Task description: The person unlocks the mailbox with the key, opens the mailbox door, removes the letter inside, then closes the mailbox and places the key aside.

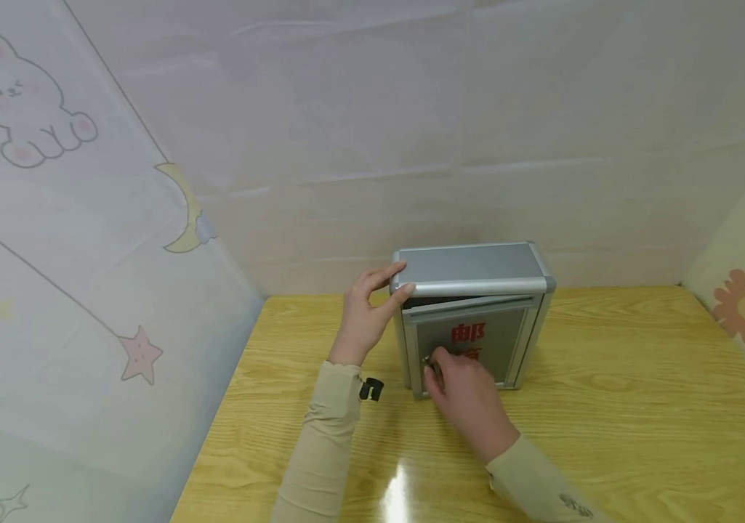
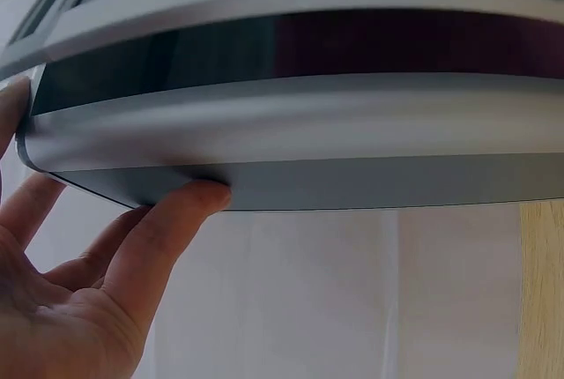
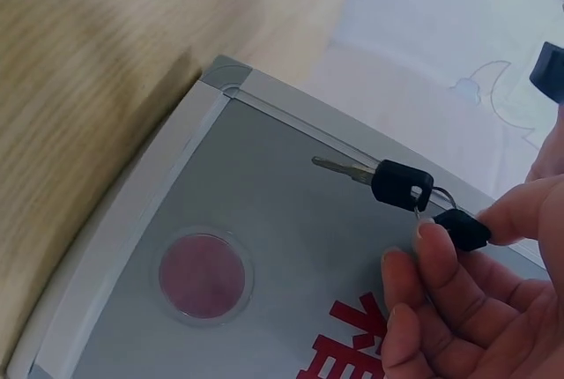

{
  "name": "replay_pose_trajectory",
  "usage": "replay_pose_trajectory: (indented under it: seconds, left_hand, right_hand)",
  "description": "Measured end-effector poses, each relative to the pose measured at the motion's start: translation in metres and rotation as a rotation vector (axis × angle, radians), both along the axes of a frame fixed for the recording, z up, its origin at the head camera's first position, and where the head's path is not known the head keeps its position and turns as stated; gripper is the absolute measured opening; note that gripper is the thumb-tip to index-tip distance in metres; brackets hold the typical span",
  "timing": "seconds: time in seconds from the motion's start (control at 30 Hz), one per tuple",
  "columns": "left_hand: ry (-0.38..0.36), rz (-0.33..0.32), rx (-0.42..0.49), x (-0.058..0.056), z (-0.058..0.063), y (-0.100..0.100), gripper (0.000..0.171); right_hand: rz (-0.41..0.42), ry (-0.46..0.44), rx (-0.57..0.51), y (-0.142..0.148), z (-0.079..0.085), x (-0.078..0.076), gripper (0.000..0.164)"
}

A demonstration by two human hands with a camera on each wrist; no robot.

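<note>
A grey metal mailbox (image 1: 469, 263) with red characters stands on the table. My left hand (image 1: 367, 312) rests on its upper left corner, thumb at the front edge and a finger over the top panel (image 2: 379, 183). The front door (image 1: 509, 341) stands ajar at the top, a dark gap showing under the lid. At the door's left edge my right hand (image 1: 470, 388) pinches the black head of a key (image 3: 463, 230) between thumb and forefinger. A second key (image 3: 401, 185) hangs from the same ring, its blade bare over the door.
The wooden table (image 1: 640, 407) reaches out on both sides of the mailbox. Close behind it rises a pale cloth backdrop (image 1: 346, 160). A round reddish window (image 3: 203, 275) sits in the door. A black wrist strap clip (image 1: 371, 389) is by the left cuff.
</note>
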State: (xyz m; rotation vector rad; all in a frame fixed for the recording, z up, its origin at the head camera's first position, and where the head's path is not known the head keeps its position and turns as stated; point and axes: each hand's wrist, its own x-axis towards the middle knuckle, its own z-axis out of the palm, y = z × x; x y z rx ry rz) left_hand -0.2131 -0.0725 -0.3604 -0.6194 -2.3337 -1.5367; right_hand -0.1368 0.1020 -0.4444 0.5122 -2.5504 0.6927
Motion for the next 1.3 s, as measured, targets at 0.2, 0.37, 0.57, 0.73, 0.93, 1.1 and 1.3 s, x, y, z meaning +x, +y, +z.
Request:
replay_pose_trajectory:
  seconds: [0.2,0.37,0.57,0.73,0.93,1.1,1.3]
  left_hand:
    - [0.012,0.004,-0.006,-0.003,-0.004,-0.001,0.042]
    - [0.017,0.007,-0.009,-0.003,-0.004,-0.001,0.043]
    - [0.016,0.011,-0.011,-0.003,-0.005,-0.001,0.043]
    - [0.04,0.006,0.0,-0.005,-0.005,0.0,0.044]
    - [0.049,0.005,-0.002,-0.005,-0.005,0.0,0.045]
    - [0.055,0.002,0.006,-0.006,-0.005,0.0,0.045]
    - [0.064,0.006,-0.002,-0.007,-0.006,0.0,0.045]
  right_hand:
    - [0.013,0.051,0.001,0.004,-0.004,0.01,0.01]
    - [0.02,0.084,0.009,0.007,-0.005,0.018,0.008]
    - [0.028,0.12,0.006,0.011,-0.003,0.026,0.007]
    - [0.033,0.143,-0.007,0.015,-0.001,0.034,0.007]
    - [0.037,0.154,-0.012,0.021,0.0,0.043,0.01]
    - [0.045,0.164,-0.021,0.027,0.0,0.049,0.01]
    - [0.054,0.198,-0.053,0.032,0.0,0.054,0.01]
